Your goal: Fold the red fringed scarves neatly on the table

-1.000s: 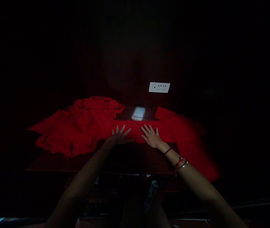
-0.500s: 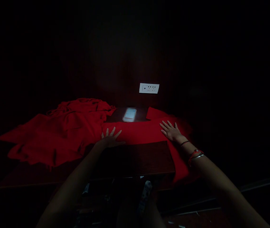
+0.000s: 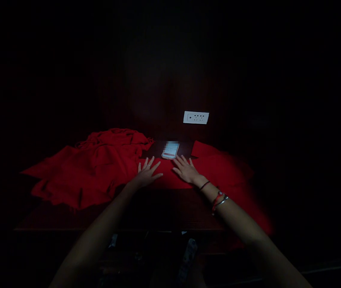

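Note:
A long red cloth [image 3: 167,176], possibly a scarf with fringe, lies across a dark wooden table [image 3: 170,208]. Its middle is a flat band, and on the right it spreads toward the table's edge. My left hand [image 3: 148,174] lies on the band with fingers spread, a ring on one finger. Just to its right, my right hand [image 3: 186,171] rests palm down on the same band, fingers stretched out. Bunched red fabric [image 3: 98,168] is heaped beside my left hand; whether it joins the band I cannot tell.
Behind the band lies a lit phone [image 3: 170,150], close to my right fingertips. A white wall socket [image 3: 196,117] sits on the dark wall. Below the table's front edge is a patterned object [image 3: 188,256], too dim to make out. The surroundings are very dark.
My right hand slid right along the band, away from my left, and is now back near it. My left hand stays on the cloth. The view has swung right and back.

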The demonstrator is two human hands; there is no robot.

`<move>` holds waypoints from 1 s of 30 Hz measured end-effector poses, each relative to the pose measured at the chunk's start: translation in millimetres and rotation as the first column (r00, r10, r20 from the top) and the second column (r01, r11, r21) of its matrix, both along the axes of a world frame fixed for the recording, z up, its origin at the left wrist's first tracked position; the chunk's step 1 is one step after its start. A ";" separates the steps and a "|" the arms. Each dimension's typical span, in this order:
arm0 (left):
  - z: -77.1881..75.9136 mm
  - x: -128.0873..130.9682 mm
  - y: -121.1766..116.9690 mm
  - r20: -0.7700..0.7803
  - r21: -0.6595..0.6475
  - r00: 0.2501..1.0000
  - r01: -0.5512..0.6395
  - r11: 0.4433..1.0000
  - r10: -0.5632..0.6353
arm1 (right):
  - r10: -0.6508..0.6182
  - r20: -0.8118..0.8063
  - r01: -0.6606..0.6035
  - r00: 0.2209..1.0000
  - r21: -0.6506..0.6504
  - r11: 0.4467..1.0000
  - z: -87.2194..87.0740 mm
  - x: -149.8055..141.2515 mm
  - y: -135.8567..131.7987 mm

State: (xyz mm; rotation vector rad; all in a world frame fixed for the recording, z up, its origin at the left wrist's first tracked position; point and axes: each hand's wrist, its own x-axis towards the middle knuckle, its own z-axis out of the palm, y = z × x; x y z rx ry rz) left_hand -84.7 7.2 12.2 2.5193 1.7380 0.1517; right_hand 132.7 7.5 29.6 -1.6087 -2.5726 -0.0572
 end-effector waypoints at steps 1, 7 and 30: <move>-1.0 -1.9 2.9 -0.001 0.001 0.999 -0.033 0.999 0.033 | 0.034 -0.015 -0.034 0.999 -0.029 0.999 -4.3 -17.0 0.6; -5.5 -11.2 14.5 -0.091 -0.192 0.964 -0.264 0.945 0.250 | -0.042 0.013 0.044 0.999 -0.254 0.966 -19.3 -17.0 15.9; -6.7 -10.6 15.2 -0.098 -0.172 0.959 -0.280 0.944 0.266 | -0.077 0.035 0.072 0.996 0.112 0.991 4.7 50.6 -16.2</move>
